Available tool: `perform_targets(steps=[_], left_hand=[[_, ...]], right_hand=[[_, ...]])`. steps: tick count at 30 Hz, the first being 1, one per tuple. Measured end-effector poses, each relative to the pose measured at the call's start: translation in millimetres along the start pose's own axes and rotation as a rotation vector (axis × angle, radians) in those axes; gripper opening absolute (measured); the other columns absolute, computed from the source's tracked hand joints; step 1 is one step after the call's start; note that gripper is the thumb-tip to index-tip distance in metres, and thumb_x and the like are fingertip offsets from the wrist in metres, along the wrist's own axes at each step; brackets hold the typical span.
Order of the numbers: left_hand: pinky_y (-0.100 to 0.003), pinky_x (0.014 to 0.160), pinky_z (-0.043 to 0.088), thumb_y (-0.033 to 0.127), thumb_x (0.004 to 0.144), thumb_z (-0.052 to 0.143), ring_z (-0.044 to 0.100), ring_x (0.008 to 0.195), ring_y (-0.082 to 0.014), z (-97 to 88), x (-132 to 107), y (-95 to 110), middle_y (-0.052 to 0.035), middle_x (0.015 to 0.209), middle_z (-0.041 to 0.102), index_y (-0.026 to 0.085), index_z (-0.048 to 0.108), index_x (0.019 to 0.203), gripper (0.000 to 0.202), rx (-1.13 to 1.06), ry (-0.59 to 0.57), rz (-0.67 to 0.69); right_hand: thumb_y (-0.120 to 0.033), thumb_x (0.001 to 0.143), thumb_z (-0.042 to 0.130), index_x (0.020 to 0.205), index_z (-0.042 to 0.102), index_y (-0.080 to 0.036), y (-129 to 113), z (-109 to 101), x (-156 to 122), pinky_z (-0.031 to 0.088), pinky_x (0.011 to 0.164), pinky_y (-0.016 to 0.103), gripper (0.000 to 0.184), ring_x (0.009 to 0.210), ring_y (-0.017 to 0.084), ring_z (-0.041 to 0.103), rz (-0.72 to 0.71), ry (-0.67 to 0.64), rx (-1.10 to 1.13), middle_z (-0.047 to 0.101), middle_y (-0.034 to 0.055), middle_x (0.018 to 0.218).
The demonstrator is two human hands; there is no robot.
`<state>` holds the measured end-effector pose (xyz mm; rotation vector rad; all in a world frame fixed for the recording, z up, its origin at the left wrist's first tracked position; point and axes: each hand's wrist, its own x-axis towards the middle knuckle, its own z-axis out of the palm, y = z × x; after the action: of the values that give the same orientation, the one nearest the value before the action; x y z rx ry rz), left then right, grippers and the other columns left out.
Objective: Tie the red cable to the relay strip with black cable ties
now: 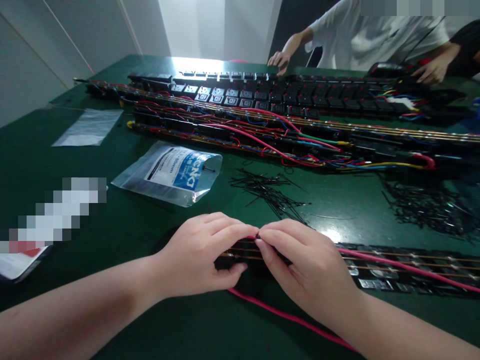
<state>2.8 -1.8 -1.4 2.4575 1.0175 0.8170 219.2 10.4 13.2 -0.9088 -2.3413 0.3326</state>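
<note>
On the clear bag (131,182), a label (163,167) shows "mm" after unclear digits; bigger letters include "CN" (the rest blurs).

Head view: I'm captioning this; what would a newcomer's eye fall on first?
The left hand and right hand, nearly touching over a strip at front centre. Beyond them lies a pile of black ties, a clear bag to its left. Farther back, longer strips with coloured wires cross the table.
</note>
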Motion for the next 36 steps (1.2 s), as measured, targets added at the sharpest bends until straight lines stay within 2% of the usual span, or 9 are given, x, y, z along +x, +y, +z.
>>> perform_targets(steps=[20, 27, 32, 36], left_hand=[[-0.034, 0.085, 0.056, 0.020, 0.082, 0.066, 0.069, 0.096, -0.0177, 0.6, -0.8, -1.2, -0.0035, 0.113, 0.072, 0.023, 0.050, 0.125, 0.047, -0.003, 0.019, 0.035], [-0.034, 0.086, 0.056, 0.020, 0.083, 0.065, 0.067, 0.099, -0.0189, 2.2, -2.2, -2.6, -0.0047, 0.114, 0.072, 0.020, 0.056, 0.119, 0.037, 0.010, 0.026, 0.064], [-0.033, 0.085, 0.055, 0.021, 0.081, 0.067, 0.067, 0.097, -0.0182, 1.7, -0.9, -1.0, -0.0034, 0.112, 0.072, 0.019, 0.057, 0.118, 0.038, 0.030, 0.001, 0.031], [-0.033, 0.084, 0.055, 0.022, 0.081, 0.067, 0.067, 0.095, -0.0178, 1.0, -0.4, 0.6, -0.0025, 0.111, 0.072, 0.019, 0.057, 0.116, 0.037, 0.031, 0.000, 0.013]], right_hand=[[-0.013, 0.093, 0.053, 0.089, 0.066, -0.018, 0.4, 0.1, -0.2, 0.050, 0.063, 0.028, 0.014, 0.074, 0.015, 0.065, 0.024, -0.013, -0.012, 0.072, 0.0038, 0.085], [-0.014, 0.090, 0.056, 0.083, 0.061, -0.018, 0.4, 3.1, -1.2, 0.046, 0.057, 0.027, 0.010, 0.065, 0.015, 0.061, 0.077, 0.031, -0.067, 0.066, 0.0007, 0.072], [-0.013, 0.092, 0.056, 0.087, 0.065, -0.018, 2.4, 2.9, -1.5, 0.049, 0.066, 0.027, 0.011, 0.075, 0.015, 0.064, 0.040, 0.019, -0.028, 0.070, 0.0025, 0.083], [-0.011, 0.093, 0.054, 0.089, 0.068, -0.017, 3.4, 1.8, -2.1, 0.049, 0.067, 0.027, 0.016, 0.076, 0.015, 0.063, 0.013, 0.005, -0.032, 0.070, 0.0039, 0.088]])
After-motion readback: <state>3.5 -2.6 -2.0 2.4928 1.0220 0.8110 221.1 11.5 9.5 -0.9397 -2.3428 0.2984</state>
